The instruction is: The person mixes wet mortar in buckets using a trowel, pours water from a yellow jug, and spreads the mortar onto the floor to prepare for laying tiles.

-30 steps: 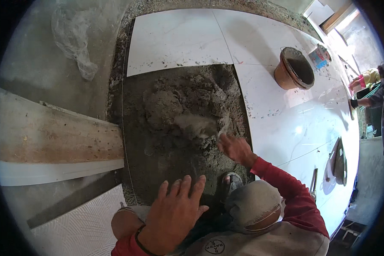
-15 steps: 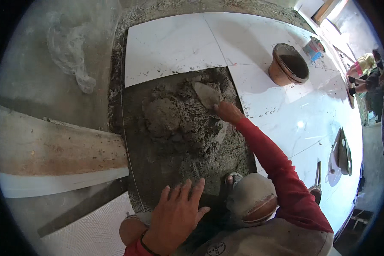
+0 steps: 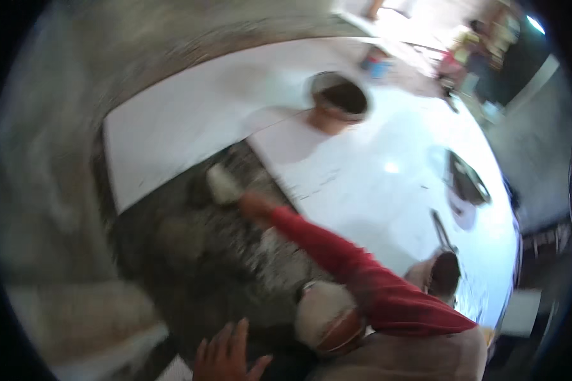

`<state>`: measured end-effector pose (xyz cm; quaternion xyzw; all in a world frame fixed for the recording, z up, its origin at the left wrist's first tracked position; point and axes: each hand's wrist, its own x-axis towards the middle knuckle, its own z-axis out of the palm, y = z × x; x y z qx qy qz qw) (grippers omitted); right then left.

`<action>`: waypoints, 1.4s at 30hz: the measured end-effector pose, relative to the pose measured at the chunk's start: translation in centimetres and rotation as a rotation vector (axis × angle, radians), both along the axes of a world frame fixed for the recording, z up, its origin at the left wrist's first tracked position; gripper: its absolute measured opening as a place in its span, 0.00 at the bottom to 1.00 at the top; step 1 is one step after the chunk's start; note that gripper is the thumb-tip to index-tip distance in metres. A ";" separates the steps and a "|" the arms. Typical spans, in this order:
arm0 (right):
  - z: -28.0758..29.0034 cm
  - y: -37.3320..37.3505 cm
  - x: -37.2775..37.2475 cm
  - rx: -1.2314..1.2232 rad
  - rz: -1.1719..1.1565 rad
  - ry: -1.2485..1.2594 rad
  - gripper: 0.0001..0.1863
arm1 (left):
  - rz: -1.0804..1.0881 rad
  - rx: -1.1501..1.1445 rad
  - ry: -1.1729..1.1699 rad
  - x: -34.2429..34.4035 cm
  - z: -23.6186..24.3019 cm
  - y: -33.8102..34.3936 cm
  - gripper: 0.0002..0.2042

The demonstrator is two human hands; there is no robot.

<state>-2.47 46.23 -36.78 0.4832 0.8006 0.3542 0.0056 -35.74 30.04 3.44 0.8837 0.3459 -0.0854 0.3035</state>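
Note:
My right hand [image 3: 258, 208], in a red sleeve, is closed around a trowel [image 3: 224, 185]. The pale blade lies over wet grey mortar [image 3: 178, 238] near the corner between the white tiles. Fingers spread, my left hand [image 3: 225, 355] hovers at the lower edge over the near side of the mortar bed and holds nothing. My bent knee [image 3: 327, 317] shows between the two arms. The view is smeared by motion, so the blade's contact with the mortar cannot be made out.
White floor tiles [image 3: 190, 120] border the mortar at the back and right. A brown bucket [image 3: 329, 119] and a small blue can [image 3: 378, 67] stand on them. Farther right lie a dark flat tool [image 3: 467, 178] and a long-handled tool [image 3: 443, 230]. A person [image 3: 467, 54] is at the far right.
The view has swung to the right, so the mortar bed and bucket sit farther left. A round container with a dark opening has come into view beside my right arm. The trowel stays in my right hand.

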 end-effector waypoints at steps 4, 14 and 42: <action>7.6 -2.4 0.4 -0.810 -0.540 0.882 0.11 | -0.093 -0.006 0.025 2.3 0.1 0.6 0.32; 8.2 -3.8 1.6 -0.444 -0.919 1.183 0.08 | 0.010 -0.194 0.219 2.4 0.2 -0.4 0.35; 5.0 -5.9 -10.6 -0.802 0.085 1.126 0.21 | -0.275 -0.161 -0.011 3.6 -5.8 -5.8 0.22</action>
